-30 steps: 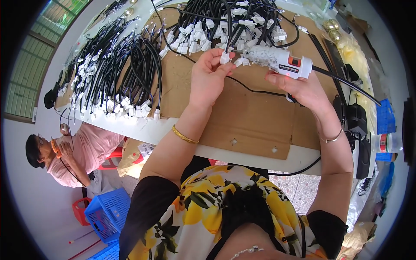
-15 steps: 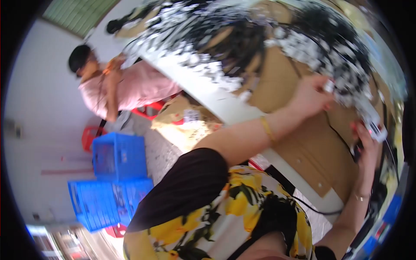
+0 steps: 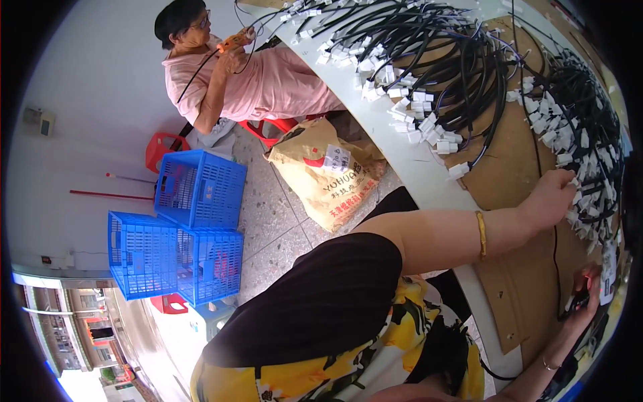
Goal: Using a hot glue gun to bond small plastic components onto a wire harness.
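Note:
My left hand (image 3: 550,199), with a yellow band at the wrist, reaches over the brown cardboard to a pile of black cables with white connectors (image 3: 593,164). Its fingers are bent together at the pile's near edge; what lies between them is hidden. Lower right, my right hand (image 3: 584,303) curls around a small dark object (image 3: 573,305), whose kind is unclear. Beside its fingertips lies a slim white plastic box (image 3: 608,271). A second bundle of black cables (image 3: 462,67) with white connectors is spread farther off.
Brown cardboard (image 3: 499,281) covers part of the white table (image 3: 405,157). Left of it stand a printed woven sack (image 3: 315,181) and blue plastic crates (image 3: 201,191). At the far left, a co-worker in a pink shirt (image 3: 268,84) holds an orange tool (image 3: 234,41). A thin black cord crosses the cardboard.
The view has swung, shifting the table and both hands toward the lower right of the picture. My left hand stays by the connector pile, my right hand by the white box.

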`<state>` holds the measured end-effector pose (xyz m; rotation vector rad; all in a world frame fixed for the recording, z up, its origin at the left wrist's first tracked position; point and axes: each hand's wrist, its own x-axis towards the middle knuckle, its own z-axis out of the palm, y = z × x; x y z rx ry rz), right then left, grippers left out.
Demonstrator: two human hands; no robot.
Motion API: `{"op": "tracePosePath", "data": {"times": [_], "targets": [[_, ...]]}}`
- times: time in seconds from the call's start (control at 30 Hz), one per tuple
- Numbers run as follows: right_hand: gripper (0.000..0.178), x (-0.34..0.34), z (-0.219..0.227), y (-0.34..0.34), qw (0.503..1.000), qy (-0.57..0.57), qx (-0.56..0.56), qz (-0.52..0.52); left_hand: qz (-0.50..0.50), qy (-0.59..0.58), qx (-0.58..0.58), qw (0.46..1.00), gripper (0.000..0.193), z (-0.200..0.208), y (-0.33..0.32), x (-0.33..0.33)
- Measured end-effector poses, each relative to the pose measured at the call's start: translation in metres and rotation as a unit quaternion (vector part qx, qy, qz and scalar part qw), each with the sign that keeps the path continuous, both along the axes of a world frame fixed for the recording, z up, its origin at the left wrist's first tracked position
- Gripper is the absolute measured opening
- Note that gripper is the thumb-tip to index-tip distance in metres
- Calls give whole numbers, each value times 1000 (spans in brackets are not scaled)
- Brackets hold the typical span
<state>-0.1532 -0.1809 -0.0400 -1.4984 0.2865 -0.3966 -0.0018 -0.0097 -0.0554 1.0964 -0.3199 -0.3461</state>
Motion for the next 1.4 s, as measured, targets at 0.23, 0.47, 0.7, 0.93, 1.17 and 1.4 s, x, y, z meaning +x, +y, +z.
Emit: {"op": "tracePosePath", "data": {"times": [0.23, 0.47, 0.7, 0.93, 1.17, 1.4], "targets": [[24, 0, 2, -12, 982, -57, 87, 155, 87, -252, -42, 963, 27, 15, 5, -13], [28, 2, 2, -4, 976, -130, 105, 139, 23, -306, 56, 950, 29, 5, 8, -18], [30, 2, -1, -2, 980, -112, 83, 145, -16, -255, 72, 964, 20, 6, 6, -18], [32, 5, -3, 1, 983, -99, 84, 133, -30, -253, 88, 963, 12, 7, 11, -15], [31, 2, -2, 0, 985, -88, 75, 125, -33, -231, 85, 969, 19, 5, 7, -15], [32, 3, -3, 1, 985, -89, 65, 129, -44, -226, 100, 968, 25, 8, 10, -13]]}}
